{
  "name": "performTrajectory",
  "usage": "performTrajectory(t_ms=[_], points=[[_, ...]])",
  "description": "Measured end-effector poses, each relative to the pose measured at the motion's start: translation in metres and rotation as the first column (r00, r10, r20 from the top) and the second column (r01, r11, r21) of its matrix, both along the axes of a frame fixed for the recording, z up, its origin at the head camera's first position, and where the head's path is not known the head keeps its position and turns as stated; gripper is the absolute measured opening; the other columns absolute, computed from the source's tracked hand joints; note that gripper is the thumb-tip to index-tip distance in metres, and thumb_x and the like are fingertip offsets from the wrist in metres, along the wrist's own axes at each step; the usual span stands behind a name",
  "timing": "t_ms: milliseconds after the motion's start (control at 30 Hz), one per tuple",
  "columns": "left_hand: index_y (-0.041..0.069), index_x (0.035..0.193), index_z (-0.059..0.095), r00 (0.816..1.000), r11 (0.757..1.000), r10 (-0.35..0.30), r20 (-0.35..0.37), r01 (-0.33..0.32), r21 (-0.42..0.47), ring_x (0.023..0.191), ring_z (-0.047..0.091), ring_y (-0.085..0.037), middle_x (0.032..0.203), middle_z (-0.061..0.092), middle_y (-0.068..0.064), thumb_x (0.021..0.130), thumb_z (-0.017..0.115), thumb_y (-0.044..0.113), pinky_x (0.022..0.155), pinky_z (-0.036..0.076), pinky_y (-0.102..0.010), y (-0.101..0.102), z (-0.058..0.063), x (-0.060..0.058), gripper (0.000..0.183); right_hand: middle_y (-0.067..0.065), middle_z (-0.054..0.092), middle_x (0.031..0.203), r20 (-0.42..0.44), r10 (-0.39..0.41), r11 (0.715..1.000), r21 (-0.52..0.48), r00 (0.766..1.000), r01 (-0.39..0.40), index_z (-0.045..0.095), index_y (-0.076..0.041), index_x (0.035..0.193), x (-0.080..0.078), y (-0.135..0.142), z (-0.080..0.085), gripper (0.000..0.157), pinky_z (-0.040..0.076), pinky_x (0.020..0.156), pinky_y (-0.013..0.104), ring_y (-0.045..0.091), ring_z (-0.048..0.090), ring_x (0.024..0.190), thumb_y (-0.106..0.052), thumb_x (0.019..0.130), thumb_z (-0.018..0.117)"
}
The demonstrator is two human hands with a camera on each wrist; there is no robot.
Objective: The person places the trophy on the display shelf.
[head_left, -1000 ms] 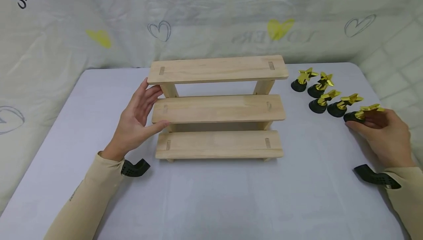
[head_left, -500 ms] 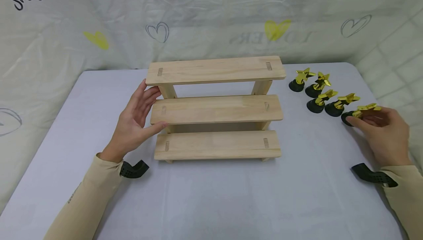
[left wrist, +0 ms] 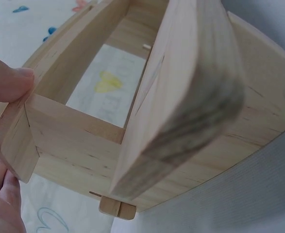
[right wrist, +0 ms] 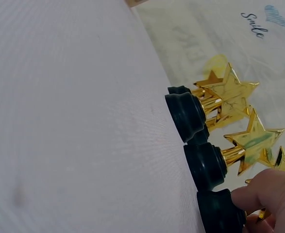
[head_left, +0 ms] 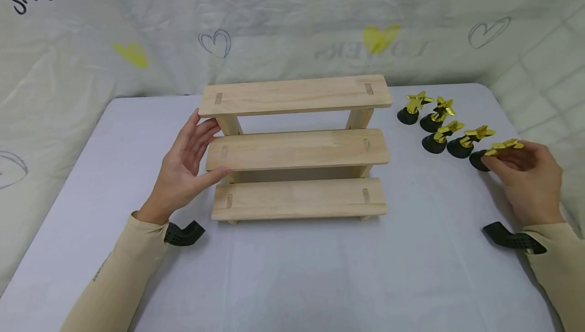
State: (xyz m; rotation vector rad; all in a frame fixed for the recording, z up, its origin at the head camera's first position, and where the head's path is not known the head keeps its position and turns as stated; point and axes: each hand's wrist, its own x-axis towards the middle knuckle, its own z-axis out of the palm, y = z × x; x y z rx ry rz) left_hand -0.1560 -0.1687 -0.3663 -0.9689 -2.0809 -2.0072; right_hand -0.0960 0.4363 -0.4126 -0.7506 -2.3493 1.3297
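Observation:
My left hand (head_left: pixel 185 167) holds the left end of a three-tier wooden display stand (head_left: pixel 299 149). In the left wrist view the thumb (left wrist: pixel 16 82) lies on the middle board's edge, with the fingers at its other side. On the right, my right hand (head_left: pixel 530 182) pinches the nearest small star trophy (head_left: pixel 479 161), gold on a round black base. The right wrist view has the thumb against the top of that trophy's base (right wrist: pixel 220 211), which stands on the table; its star is mostly hidden by the hand.
Several matching trophies (head_left: pixel 460 147) stand close together, beyond and left of the right hand. A white cloth covers the table (head_left: pixel 292 271). Behind it hangs a pale printed sheet (head_left: pixel 283 22) with hearts and lettering.
My right thumb has shifted up from the low part of the trophy's base toward its stem. The left hand keeps its place on the stand. The whole head view has drifted slightly.

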Motion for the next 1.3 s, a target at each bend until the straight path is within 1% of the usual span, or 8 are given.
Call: performTrajectory(t_ms=[133, 300, 433, 600, 767, 867, 1000, 1300], points=[[0.008, 0.166, 0.014, 1.000, 1.000, 0.001, 0.007, -0.001, 0.002, 0.149, 0.045, -0.017, 0.158, 0.047, -0.008, 0.069, 0.069, -0.036, 0.130, 0.033, -0.028, 0.000, 0.001, 0.001, 0.120, -0.031, 0.054, 0.105, 0.002, 0.017, 1.000, -0.001, 1.000, -0.017, 0.049, -0.034, 0.134, 0.000, 0.000, 0.000, 0.055, 0.046, 0.077, -0.008, -0.016, 0.055, 0.094, -0.008, 0.093, 0.074], [0.008, 0.167, 0.015, 1.000, 1.000, 0.006, 0.015, -0.006, 0.004, 0.149, 0.045, -0.017, 0.158, 0.047, -0.008, 0.069, 0.068, -0.036, 0.131, 0.033, -0.029, 0.000, 0.001, 0.001, 0.120, -0.030, 0.052, 0.106, 0.033, -0.042, 0.999, 0.018, 0.999, 0.041, 0.044, -0.030, 0.145, -0.002, -0.003, 0.002, 0.065, 0.044, 0.077, -0.009, -0.016, 0.053, 0.094, -0.017, 0.091, 0.078], [0.009, 0.167, 0.014, 1.000, 1.000, 0.006, 0.020, -0.006, 0.006, 0.149, 0.045, -0.018, 0.159, 0.046, -0.009, 0.070, 0.068, -0.036, 0.130, 0.033, -0.028, 0.001, 0.001, 0.001, 0.119, -0.028, 0.055, 0.106, -0.013, -0.078, 0.997, 0.009, 0.997, 0.079, 0.049, -0.030, 0.140, -0.003, -0.004, 0.003, 0.060, 0.045, 0.077, -0.008, -0.013, 0.055, 0.094, -0.013, 0.090, 0.079], [0.009, 0.167, 0.014, 1.000, 1.000, 0.010, 0.026, -0.011, 0.013, 0.149, 0.045, -0.018, 0.158, 0.048, -0.009, 0.070, 0.068, -0.036, 0.130, 0.033, -0.026, 0.000, 0.000, 0.003, 0.120, -0.024, 0.059, 0.107, -0.070, -0.090, 0.994, -0.065, 0.993, 0.086, 0.049, -0.030, 0.133, -0.004, -0.006, 0.006, 0.059, 0.049, 0.077, -0.005, -0.010, 0.060, 0.094, -0.008, 0.088, 0.080], [0.009, 0.167, 0.014, 1.000, 1.000, 0.008, 0.025, -0.008, 0.010, 0.149, 0.045, -0.018, 0.158, 0.048, -0.008, 0.070, 0.068, -0.037, 0.130, 0.033, -0.026, 0.001, 0.001, 0.002, 0.120, -0.021, 0.060, 0.107, -0.134, -0.150, 0.986, -0.095, 0.980, 0.138, 0.053, -0.028, 0.129, -0.001, -0.006, 0.006, 0.058, 0.051, 0.077, -0.004, -0.009, 0.061, 0.091, -0.002, 0.085, 0.081], [0.009, 0.167, 0.014, 1.000, 1.000, 0.004, 0.022, -0.004, 0.011, 0.149, 0.045, -0.018, 0.158, 0.047, -0.009, 0.070, 0.068, -0.036, 0.130, 0.033, -0.027, 0.002, 0.002, 0.002, 0.119, -0.022, 0.058, 0.104, -0.113, -0.184, 0.981, -0.079, 0.976, 0.176, 0.054, -0.031, 0.126, 0.000, -0.005, 0.006, 0.055, 0.048, 0.075, -0.005, -0.011, 0.060, 0.088, -0.006, 0.085, 0.081], [0.009, 0.167, 0.014, 1.000, 1.000, 0.003, 0.025, -0.004, 0.017, 0.149, 0.046, -0.017, 0.158, 0.048, -0.008, 0.070, 0.068, -0.036, 0.130, 0.033, -0.025, 0.002, 0.002, 0.003, 0.119, -0.023, 0.057, 0.101, -0.086, -0.189, 0.981, -0.066, 0.978, 0.184, 0.055, -0.034, 0.125, 0.000, -0.004, 0.007, 0.054, 0.047, 0.072, -0.006, -0.012, 0.059, 0.084, -0.010, 0.085, 0.082], [0.009, 0.167, 0.015, 0.999, 1.000, 0.005, 0.032, -0.006, 0.023, 0.148, 0.046, -0.017, 0.157, 0.048, -0.007, 0.071, 0.067, -0.036, 0.130, 0.033, -0.025, 0.001, 0.002, 0.003, 0.118, -0.022, 0.054, 0.109, -0.105, -0.172, 0.984, -0.073, 0.979, 0.165, 0.052, -0.029, 0.138, 0.001, -0.008, 0.011, 0.064, 0.050, 0.071, -0.004, -0.013, 0.061, 0.087, -0.006, 0.086, 0.080]])
